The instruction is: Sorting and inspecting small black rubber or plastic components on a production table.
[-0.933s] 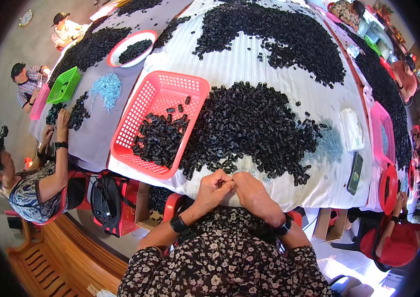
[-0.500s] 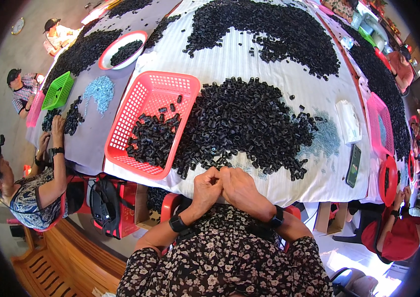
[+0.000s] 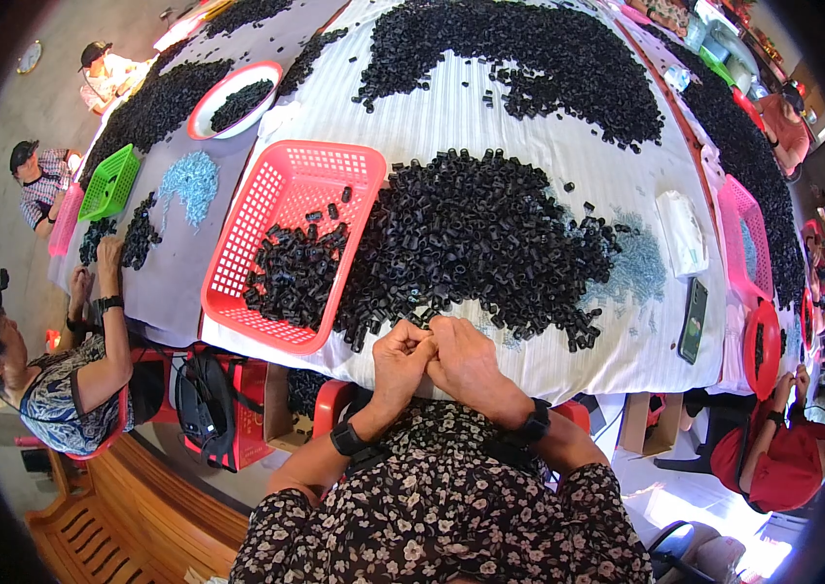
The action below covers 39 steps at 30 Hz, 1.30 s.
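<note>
Both hands meet at the near table edge, the left hand (image 3: 401, 358) and right hand (image 3: 466, 362) with fingertips pinched together on something too small to make out, just in front of the big heap of small black plastic cylinders (image 3: 476, 243). Judging by the heap, most pieces remain, while only a modest layer lies in the red slotted plastic basket (image 3: 288, 243) to its left. The long table (image 3: 490, 127) wears a white striped cloth, with other people seated round it.

Black parts heap (image 3: 476, 243) crowding ahead, red basket (image 3: 288, 238) blocking left, bare striped cloth (image 3: 617, 341) open right
</note>
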Each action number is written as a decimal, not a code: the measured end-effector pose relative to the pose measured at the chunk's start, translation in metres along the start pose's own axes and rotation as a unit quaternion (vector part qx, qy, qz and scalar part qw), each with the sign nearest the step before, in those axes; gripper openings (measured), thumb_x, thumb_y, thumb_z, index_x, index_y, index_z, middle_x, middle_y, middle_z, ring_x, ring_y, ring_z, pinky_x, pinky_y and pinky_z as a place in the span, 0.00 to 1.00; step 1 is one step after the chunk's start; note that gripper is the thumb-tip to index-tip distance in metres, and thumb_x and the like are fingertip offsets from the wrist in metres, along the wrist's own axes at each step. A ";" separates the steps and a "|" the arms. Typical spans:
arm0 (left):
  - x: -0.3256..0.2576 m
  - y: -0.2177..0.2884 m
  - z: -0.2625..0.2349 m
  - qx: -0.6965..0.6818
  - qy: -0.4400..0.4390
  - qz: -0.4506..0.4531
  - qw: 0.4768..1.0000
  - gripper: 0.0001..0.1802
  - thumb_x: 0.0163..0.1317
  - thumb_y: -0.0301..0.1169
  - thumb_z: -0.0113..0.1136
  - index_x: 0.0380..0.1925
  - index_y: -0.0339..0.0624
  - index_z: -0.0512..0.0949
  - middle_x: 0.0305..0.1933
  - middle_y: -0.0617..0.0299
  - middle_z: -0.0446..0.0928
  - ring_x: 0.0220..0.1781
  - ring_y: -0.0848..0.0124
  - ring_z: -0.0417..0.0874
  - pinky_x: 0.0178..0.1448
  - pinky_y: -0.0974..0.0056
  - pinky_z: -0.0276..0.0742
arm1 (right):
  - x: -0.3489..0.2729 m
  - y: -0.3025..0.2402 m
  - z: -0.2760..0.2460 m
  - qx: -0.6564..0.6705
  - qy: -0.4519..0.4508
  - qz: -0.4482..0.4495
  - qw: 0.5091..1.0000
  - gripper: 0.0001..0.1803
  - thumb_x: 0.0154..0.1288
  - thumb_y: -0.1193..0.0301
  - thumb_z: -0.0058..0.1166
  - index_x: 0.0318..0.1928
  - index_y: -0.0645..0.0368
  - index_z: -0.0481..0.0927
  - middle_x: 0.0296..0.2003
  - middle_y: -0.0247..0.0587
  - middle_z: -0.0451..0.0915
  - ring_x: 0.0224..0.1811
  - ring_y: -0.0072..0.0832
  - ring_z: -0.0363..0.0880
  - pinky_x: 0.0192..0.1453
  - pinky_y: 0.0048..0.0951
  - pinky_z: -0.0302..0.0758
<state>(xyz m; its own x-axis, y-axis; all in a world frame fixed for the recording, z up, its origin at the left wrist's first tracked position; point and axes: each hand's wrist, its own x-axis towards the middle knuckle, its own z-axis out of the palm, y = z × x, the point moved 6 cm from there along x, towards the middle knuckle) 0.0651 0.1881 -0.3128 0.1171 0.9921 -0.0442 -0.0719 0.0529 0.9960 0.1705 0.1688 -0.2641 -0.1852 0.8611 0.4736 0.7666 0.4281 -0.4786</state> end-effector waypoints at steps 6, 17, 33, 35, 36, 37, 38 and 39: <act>-0.002 -0.008 0.005 -0.097 -0.025 -0.056 0.993 0.06 0.60 0.20 0.58 0.26 0.36 0.72 0.26 0.66 0.77 0.28 0.83 0.75 0.32 0.77 0.72 | -0.004 0.001 -0.003 -0.024 -0.016 -0.009 1.000 0.12 0.46 0.74 0.55 0.32 0.59 0.68 0.25 0.40 0.69 0.29 0.35 0.72 0.31 0.34 0.72; -0.002 -0.013 0.006 -0.219 -0.097 -0.147 0.960 0.03 0.60 0.22 0.59 0.29 0.35 0.74 0.28 0.58 0.79 0.27 0.76 0.78 0.34 0.72 0.76 | 0.004 0.019 -0.024 0.254 -0.133 0.084 0.954 0.09 0.60 0.75 0.51 0.41 0.63 0.70 0.28 0.45 0.75 0.31 0.39 0.78 0.35 0.35 0.74; -0.007 0.003 0.014 -0.179 -0.141 -0.050 0.972 0.02 0.64 0.21 0.54 0.34 0.34 0.74 0.32 0.57 0.79 0.32 0.75 0.80 0.40 0.70 0.78 | -0.012 0.024 -0.027 0.272 -0.049 0.135 0.951 0.06 0.61 0.80 0.49 0.39 0.64 0.74 0.32 0.44 0.74 0.30 0.34 0.77 0.33 0.30 0.73; -0.008 0.001 0.015 -0.188 -0.131 -0.057 0.972 0.02 0.64 0.22 0.54 0.34 0.34 0.74 0.32 0.57 0.80 0.32 0.75 0.80 0.40 0.69 0.79 | -0.014 0.026 -0.023 0.257 -0.032 0.115 0.959 0.05 0.62 0.80 0.49 0.39 0.64 0.73 0.31 0.44 0.74 0.30 0.33 0.78 0.33 0.29 0.73; -0.008 0.000 0.014 -0.196 -0.120 -0.064 0.971 0.02 0.64 0.22 0.54 0.34 0.34 0.74 0.33 0.57 0.80 0.32 0.74 0.80 0.40 0.68 0.79 | -0.014 0.026 -0.024 0.241 -0.015 0.094 0.966 0.05 0.62 0.80 0.48 0.39 0.64 0.73 0.31 0.44 0.73 0.30 0.32 0.78 0.32 0.29 0.74; -0.009 -0.001 0.014 -0.196 -0.120 -0.063 0.971 0.02 0.64 0.22 0.54 0.34 0.34 0.74 0.33 0.57 0.80 0.32 0.74 0.80 0.40 0.68 0.79 | -0.014 0.024 -0.025 0.241 -0.016 0.094 0.966 0.05 0.62 0.80 0.48 0.39 0.64 0.73 0.31 0.44 0.73 0.30 0.32 0.78 0.32 0.29 0.74; -0.009 -0.001 0.014 -0.215 -0.124 -0.064 0.967 0.02 0.64 0.23 0.55 0.34 0.34 0.74 0.33 0.56 0.80 0.32 0.73 0.80 0.40 0.68 0.80 | -0.013 0.022 -0.028 0.256 -0.006 0.090 0.962 0.05 0.62 0.81 0.48 0.39 0.65 0.73 0.31 0.43 0.73 0.29 0.31 0.78 0.32 0.28 0.74; -0.009 -0.001 0.015 -0.233 -0.128 -0.065 0.962 0.03 0.64 0.23 0.55 0.34 0.34 0.74 0.33 0.56 0.80 0.32 0.73 0.81 0.40 0.67 0.80 | -0.012 0.020 -0.029 0.271 0.003 0.086 0.959 0.05 0.62 0.81 0.48 0.39 0.65 0.73 0.31 0.42 0.72 0.29 0.29 0.79 0.31 0.27 0.74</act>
<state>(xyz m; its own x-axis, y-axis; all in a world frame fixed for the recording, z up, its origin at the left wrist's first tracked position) 0.0787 0.1774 -0.3121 0.3913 0.9163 -0.0853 -0.4697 0.2786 0.8377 0.2063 0.1589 -0.2579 -0.0791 0.9309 0.3565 0.3531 0.3606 -0.8633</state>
